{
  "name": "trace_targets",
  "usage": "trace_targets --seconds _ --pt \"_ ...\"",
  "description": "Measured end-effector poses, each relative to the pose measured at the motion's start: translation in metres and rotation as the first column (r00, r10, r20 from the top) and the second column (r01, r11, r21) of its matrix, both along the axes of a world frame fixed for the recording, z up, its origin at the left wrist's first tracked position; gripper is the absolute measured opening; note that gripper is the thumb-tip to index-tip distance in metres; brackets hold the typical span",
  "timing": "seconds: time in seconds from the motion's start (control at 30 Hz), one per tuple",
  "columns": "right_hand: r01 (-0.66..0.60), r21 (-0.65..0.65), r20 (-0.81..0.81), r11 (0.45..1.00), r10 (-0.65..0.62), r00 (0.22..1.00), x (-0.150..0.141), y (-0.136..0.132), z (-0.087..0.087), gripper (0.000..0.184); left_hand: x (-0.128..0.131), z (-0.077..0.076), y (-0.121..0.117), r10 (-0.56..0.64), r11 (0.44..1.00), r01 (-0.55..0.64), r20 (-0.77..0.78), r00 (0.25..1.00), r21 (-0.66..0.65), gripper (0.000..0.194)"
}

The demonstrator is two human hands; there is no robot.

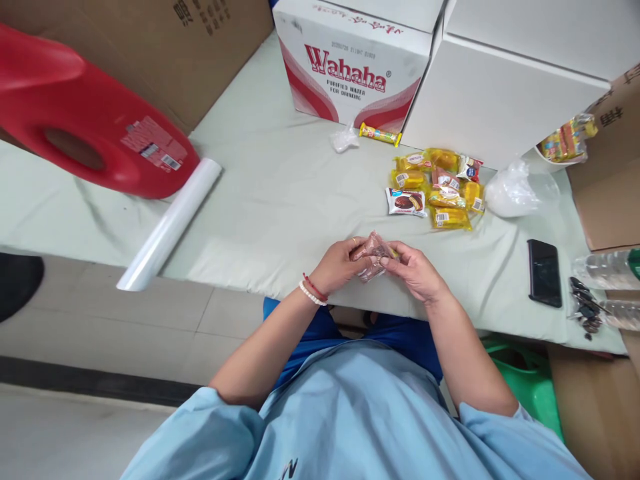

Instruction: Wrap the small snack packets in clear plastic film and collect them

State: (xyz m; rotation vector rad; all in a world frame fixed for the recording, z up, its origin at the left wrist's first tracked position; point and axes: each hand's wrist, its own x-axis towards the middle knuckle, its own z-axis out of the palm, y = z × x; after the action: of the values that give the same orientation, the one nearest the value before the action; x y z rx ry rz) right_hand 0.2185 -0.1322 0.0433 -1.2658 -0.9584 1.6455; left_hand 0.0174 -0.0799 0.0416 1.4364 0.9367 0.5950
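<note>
Red and large, a handled jug point(105, 127) stood toward the left of the cloth-covered table point(260, 193), a white roll point(170, 223) just beside it. Near the front edge, the left hand point(339, 263) and right hand point(419, 272) met, both pinching a small pinkish-brown packet point(371, 252). Farther right lay mostly yellow wrapped snacks point(451, 219), then a translucent bag point(511, 192) and a black phone point(545, 272).
</note>
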Motion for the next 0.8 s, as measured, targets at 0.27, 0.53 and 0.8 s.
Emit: trace_targets --seconds 0.27,0.53,0.8 --pt "0.064 0.030 0.142 0.997 -0.068 0.987 -0.002 -0.006 -0.017 0.050 0.002 -0.008 -0.011 -0.003 0.999 0.007 -0.130 0.992 0.032 0.044" --pt "0.329 0.103 0.387 0.939 -0.342 0.856 0.095 -0.039 -0.012 0.049 -0.048 -0.030 -0.022 0.295 0.954 -0.285 -0.117 0.948 0.093 0.053" --pt "0.619 0.213 0.749 0.756 -0.533 0.394 0.285 -0.021 0.013 0.014 -0.120 -0.048 -0.035 0.546 0.827 -0.428 -0.338 0.766 0.365 0.038"
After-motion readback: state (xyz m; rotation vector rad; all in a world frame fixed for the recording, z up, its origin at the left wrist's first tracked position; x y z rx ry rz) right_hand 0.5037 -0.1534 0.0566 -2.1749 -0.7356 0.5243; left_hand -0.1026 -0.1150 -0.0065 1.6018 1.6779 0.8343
